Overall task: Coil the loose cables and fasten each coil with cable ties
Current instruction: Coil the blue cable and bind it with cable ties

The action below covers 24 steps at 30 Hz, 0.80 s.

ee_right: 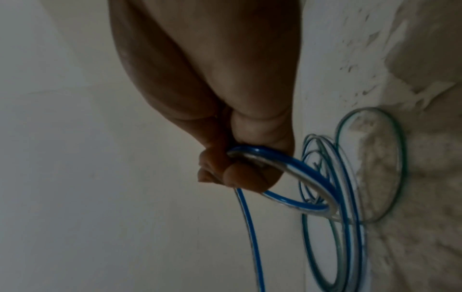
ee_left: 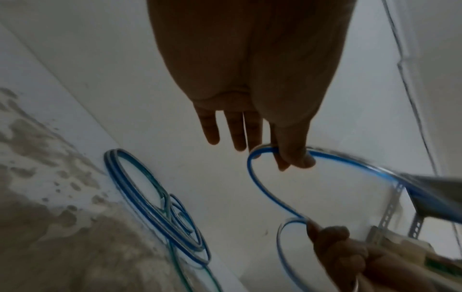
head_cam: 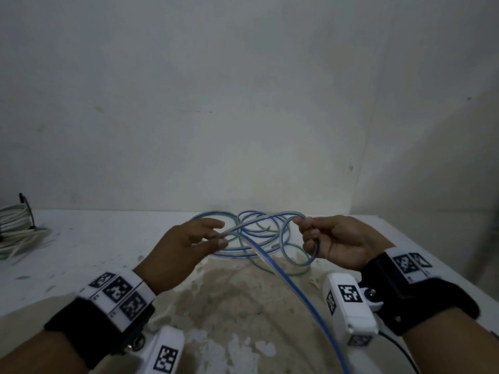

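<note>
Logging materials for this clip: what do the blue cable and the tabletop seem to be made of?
Blue cable: seemingly flexible plastic, a glossy, clear jacket with a blue line along it; it bends into smooth loops between the left hand and right hand. Tabletop: white, matte coating, probably paint, worn away to a rough beige layer; the base material is unclear.

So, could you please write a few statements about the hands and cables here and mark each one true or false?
1. The right hand holds a small loop of the blue cable. True.
2. The left hand rests flat on the table. False: it is raised, pinching the blue cable between thumb and finger.
3. More cable loops lie on the table beyond the hands. True.
4. A white cable bundle sits at the table's right edge. False: it is at the far left.
5. The blue cable is already tied. False: no tie shows.
</note>
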Tool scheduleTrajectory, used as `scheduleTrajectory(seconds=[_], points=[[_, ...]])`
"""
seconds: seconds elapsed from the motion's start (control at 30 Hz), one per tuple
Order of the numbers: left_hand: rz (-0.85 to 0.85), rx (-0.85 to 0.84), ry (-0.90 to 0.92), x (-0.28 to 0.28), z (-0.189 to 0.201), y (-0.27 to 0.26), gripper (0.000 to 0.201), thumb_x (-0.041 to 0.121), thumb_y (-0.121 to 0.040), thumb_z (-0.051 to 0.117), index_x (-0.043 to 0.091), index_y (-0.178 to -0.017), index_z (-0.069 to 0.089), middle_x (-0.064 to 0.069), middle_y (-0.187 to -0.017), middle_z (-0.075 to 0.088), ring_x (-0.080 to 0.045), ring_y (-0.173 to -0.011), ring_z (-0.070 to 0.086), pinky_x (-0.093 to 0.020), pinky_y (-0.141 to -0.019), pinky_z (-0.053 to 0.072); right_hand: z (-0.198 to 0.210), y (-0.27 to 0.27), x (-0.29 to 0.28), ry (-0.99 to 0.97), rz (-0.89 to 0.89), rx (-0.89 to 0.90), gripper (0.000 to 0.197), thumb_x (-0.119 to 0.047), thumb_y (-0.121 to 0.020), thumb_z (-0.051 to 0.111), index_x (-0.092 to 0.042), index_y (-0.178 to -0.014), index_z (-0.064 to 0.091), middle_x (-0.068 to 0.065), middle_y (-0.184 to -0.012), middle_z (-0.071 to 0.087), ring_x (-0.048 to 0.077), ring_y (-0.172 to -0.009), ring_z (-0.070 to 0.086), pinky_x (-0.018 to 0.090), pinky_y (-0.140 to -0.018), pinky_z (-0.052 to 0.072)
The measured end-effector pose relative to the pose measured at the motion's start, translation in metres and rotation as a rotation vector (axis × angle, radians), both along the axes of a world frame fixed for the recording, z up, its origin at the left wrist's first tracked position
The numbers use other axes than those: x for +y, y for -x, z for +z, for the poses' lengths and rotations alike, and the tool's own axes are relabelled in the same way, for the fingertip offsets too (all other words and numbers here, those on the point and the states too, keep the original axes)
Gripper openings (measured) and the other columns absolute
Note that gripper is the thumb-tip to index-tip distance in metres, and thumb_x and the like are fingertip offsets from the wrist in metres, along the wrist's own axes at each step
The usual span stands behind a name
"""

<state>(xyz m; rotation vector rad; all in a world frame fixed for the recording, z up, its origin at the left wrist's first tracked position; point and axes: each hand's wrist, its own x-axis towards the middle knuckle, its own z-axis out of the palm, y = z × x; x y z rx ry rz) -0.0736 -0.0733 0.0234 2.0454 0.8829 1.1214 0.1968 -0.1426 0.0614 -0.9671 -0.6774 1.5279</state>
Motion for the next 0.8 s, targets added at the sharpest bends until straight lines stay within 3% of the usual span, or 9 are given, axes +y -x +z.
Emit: scheduleTrajectory(seconds=[0.07,0.13,0.27,0.57,0.73,0.8], points=[[0.026,-0.098,0.118,-0.001,0.004,0.003,0.02,0.03,-0.082,0.067,0.012,-0.08,0.076,0.005,-0.098,0.073,-0.003,-0.094,0.065,-0.019,-0.085,0.047,-0.006,0.001,-0.001,0.025,0.004,-0.006,0.019,-0.002,-0.078,0.046,0.001,-0.094,0.056,-0.001,-0.058,0.048,0.004,-0.04,0.04,0.019,-0.043,0.043],[0.024,-0.222,0.274,-0.002,0.007,0.001,0.033,0.037,-0.084,0.059,0.007,-0.079,0.072,-0.003,-0.086,0.074,-0.012,-0.085,0.067,-0.028,-0.085,0.047,-0.011,0.003,-0.001,0.049,0.0,0.014,0.016,-0.001,-0.086,0.042,0.003,-0.095,0.055,0.0,-0.057,0.046,0.005,-0.039,0.039,0.019,-0.042,0.042],[0.061,-0.311,0.484,-0.01,0.015,-0.009,0.028,0.032,-0.089,0.06,0.006,-0.083,0.067,-0.009,-0.075,0.072,-0.017,-0.068,0.064,-0.028,-0.071,0.05,-0.018,0.014,0.003,0.061,-0.004,0.09,0.021,-0.003,-0.095,0.036,0.005,-0.092,0.055,0.001,-0.059,0.048,0.005,-0.039,0.04,0.02,-0.042,0.045],[0.012,-0.113,0.367,-0.028,0.015,-0.017,0.03,0.03,-0.092,0.058,0.002,-0.083,0.068,-0.002,-0.071,0.07,-0.008,-0.065,0.062,-0.029,-0.071,0.047,-0.014,0.038,0.017,-0.009,-0.102,0.195,0.02,0.0,-0.096,0.035,-0.002,-0.082,0.049,0.0,-0.055,0.039,0.005,-0.036,0.036,0.017,-0.037,0.038],[-0.066,-0.055,0.318,-0.047,0.01,-0.026,0.023,0.021,-0.094,0.055,0.0,-0.09,0.065,-0.009,-0.078,0.071,-0.01,-0.068,0.064,-0.014,-0.063,0.048,-0.018,0.055,0.025,-0.009,-0.123,0.09,0.026,0.003,-0.094,0.029,-0.005,-0.077,0.048,-0.001,-0.051,0.037,0.006,-0.037,0.032,0.018,-0.039,0.031],[-0.075,-0.038,0.347,-0.05,0.008,-0.029,0.027,0.021,-0.095,0.054,-0.004,-0.089,0.061,-0.012,-0.083,0.07,-0.015,-0.074,0.066,-0.023,-0.071,0.051,-0.018,0.061,0.025,-0.017,-0.1,0.057,0.027,0.0,-0.093,0.026,-0.007,-0.076,0.046,0.0,-0.059,0.038,0.008,-0.041,0.032,0.02,-0.044,0.031]])
